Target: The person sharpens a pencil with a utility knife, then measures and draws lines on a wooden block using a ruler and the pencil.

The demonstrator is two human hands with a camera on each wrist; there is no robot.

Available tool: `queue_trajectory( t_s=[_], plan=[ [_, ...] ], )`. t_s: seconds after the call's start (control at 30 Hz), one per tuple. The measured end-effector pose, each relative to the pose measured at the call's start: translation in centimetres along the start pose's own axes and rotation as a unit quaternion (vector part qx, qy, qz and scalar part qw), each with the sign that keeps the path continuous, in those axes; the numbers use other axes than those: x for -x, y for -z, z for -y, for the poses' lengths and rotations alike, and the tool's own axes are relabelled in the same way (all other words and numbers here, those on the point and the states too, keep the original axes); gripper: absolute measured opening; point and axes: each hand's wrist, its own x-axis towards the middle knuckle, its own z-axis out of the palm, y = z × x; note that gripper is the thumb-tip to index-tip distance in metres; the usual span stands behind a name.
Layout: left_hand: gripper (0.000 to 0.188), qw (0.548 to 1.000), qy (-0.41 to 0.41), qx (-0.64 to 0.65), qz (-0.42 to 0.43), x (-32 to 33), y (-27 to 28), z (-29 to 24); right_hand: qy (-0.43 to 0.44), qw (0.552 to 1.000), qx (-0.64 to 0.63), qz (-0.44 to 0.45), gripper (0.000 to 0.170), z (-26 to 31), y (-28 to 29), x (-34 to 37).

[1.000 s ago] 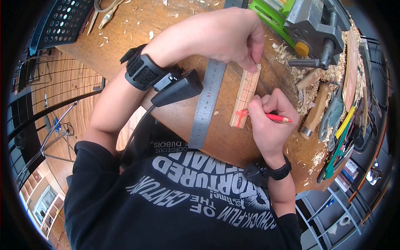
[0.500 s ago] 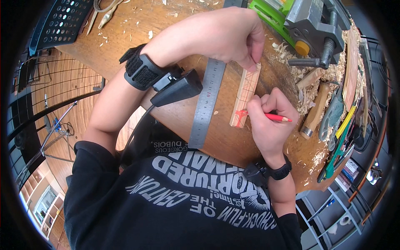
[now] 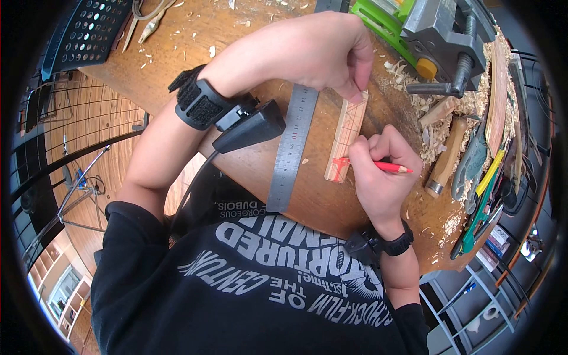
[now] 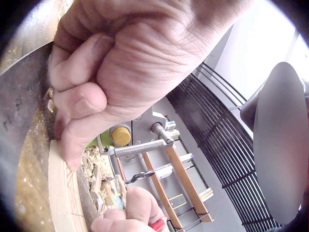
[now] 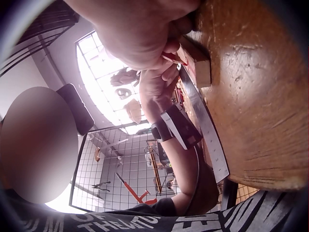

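Note:
A narrow wooden strip [image 3: 349, 127] lies on the bench, with pencilled lines along it and red marks near its lower end. The left hand [image 3: 325, 53] pinches its far end; in the left wrist view the thumb and a finger of that hand [image 4: 120, 63] are at the strip [image 4: 63, 193]. The right hand [image 3: 387, 177] grips a red pencil [image 3: 393, 168] beside the marked end, its curled fingers at the strip's edge. Both the right hand [image 5: 140, 34] and the pencil [image 5: 174, 58] show in the right wrist view. Whether the tip touches the wood is hidden.
A steel ruler [image 3: 292, 148] lies left of the strip. At the upper right stands a metal vise [image 3: 444, 41] beside a green tool [image 3: 384, 26]. Wood shavings, a wooden handle [image 3: 451, 151] and several tools cover the right side; a perforated black basket [image 3: 89, 35] is upper left.
The head view has shifted slightly, moving the bench items a little left. Both hands keep their holds on the strip and the pencil.

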Motion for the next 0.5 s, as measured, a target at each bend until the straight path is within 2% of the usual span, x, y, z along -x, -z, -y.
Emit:
queue_trajectory(
  t_s=[0.5],
  plan=[
    [0.015,1.0,0.014,0.002,0.0,0.11,0.07,-0.16,-0.013,1.0,0.003,0.004,0.034,0.14,0.03,0.06]
  ],
)
